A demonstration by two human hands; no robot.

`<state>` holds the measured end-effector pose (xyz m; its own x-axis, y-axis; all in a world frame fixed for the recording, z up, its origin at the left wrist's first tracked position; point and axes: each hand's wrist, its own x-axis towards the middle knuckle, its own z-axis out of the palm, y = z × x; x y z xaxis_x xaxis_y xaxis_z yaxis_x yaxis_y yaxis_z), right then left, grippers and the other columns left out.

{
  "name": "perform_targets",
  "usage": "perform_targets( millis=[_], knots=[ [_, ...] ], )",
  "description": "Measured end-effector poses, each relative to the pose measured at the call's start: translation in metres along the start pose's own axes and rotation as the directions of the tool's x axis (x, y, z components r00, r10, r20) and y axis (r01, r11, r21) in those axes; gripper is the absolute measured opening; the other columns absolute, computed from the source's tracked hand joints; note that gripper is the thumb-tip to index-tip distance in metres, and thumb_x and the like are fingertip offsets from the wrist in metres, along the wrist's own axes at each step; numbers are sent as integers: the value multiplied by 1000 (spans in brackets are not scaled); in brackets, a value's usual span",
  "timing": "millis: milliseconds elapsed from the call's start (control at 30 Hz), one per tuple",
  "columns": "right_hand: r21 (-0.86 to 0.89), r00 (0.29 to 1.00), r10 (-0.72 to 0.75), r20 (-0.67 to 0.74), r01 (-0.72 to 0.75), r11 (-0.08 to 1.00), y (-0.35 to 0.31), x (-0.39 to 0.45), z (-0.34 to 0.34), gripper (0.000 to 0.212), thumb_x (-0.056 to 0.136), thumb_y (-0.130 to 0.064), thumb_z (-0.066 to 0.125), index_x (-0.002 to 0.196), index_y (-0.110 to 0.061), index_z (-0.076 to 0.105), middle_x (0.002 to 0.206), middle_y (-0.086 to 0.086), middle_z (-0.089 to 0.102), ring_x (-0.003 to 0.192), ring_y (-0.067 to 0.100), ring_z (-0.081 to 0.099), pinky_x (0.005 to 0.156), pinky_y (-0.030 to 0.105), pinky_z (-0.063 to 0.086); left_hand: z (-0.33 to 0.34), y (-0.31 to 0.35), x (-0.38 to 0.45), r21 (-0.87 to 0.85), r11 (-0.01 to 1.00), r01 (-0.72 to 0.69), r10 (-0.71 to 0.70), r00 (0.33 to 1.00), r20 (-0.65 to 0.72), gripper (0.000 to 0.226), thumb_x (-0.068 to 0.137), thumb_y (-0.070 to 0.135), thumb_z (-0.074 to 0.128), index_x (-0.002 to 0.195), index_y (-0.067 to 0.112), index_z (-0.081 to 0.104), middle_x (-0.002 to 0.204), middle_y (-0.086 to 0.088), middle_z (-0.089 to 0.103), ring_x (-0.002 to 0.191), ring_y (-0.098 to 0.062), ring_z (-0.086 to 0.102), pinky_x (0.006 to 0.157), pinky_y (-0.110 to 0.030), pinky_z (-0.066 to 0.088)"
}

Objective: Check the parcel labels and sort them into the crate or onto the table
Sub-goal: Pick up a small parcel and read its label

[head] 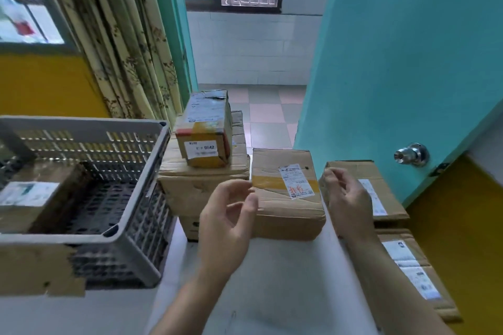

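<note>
While both hands hover above the white desk (272,280), neither grasps anything: the left hand (227,223) is raised with palm turned inward and fingers loosely curled, its fingertips close to the near left corner of the middle parcel (285,193), though contact cannot be told; the right hand (345,196) hangs relaxed just right of that parcel, in front of the right parcel (364,187). Taking the middle parcel as landmark, it lies flat on the desk, its white label (296,181) with red writing facing up across a band of yellow tape. Left of it stands a stack of brown boxes (201,185), and on top of the stack sits a small box (204,130) with a label reading 0842. Farther left is the grey slatted crate (136,160), with one labelled parcel (30,196) lying inside. Right of the landmark, the right parcel lies flat with a white label, and nearer the camera another flat parcel (413,275) shows a long label. Behind and right of the landmark is a teal door (408,62) with a metal knob (412,154); left of the doorway hangs a patterned curtain (119,43).
</note>
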<state>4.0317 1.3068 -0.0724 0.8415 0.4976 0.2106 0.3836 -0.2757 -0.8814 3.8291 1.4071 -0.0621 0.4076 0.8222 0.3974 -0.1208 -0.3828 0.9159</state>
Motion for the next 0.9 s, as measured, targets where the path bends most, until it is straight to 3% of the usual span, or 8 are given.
perform_targets(
  millis=[100,200,300,433,533,667,800,900],
  knots=[
    [-10,997,-46,54,47,999,-30,2,21,13,102,-50,51,101,-41,61,108,-9,70,107,18,64,89,37,49,-24,15,23,8,999,-49,50,996,-80,15,94,41,62,107,35,66,101,12,75,96,-16,74,83,-24,57],
    [20,991,-80,107,79,997,-59,1,40,7,105,-43,52,104,-40,59,104,-16,65,102,5,60,81,16,43,-43,22,42,23,999,-48,51,988,-143,18,93,43,62,108,34,67,103,13,73,97,-18,73,85,-41,61],
    [48,980,-122,159,116,992,-89,2,62,11,106,-38,52,109,-32,61,100,-20,61,97,0,57,74,2,37,-59,27,59,51,998,-40,51,971,-232,13,93,46,61,104,40,64,100,17,70,93,-9,70,82,-32,59],
    [85,965,-123,232,105,991,-119,4,91,36,106,-43,49,133,-22,60,114,-16,59,113,9,56,86,21,44,-71,27,84,198,976,95,-33,954,-297,39,88,57,57,120,34,55,112,9,61,99,2,60,80,-7,45],
    [57,940,-105,324,92,994,-132,6,110,41,104,-56,41,130,-28,55,113,-19,63,114,13,56,80,13,47,-74,24,105,283,919,275,-211,949,-235,71,94,59,53,148,14,44,139,-6,48,129,-22,50,106,-36,44],
    [26,905,-68,419,63,998,-144,4,127,58,96,-65,35,135,-28,57,119,-4,67,108,19,61,74,27,45,-74,18,124,298,855,425,-444,896,-5,67,107,59,34,154,13,44,154,-12,50,144,-30,43,116,-42,37],
    [-30,894,-24,446,42,999,-149,2,137,48,104,-59,38,135,-27,57,124,-1,66,109,20,59,83,33,41,-70,17,127,298,866,402,-431,902,34,58,110,48,32,154,13,46,156,-15,49,147,-32,41,123,-41,29],
    [38,913,-9,408,-6,999,-151,-3,138,45,105,-57,40,135,-26,54,121,-2,67,108,17,62,82,33,47,-72,20,125,229,885,406,-422,906,27,43,112,39,36,142,16,55,139,-10,61,129,-27,56,112,-33,42]
  ],
)
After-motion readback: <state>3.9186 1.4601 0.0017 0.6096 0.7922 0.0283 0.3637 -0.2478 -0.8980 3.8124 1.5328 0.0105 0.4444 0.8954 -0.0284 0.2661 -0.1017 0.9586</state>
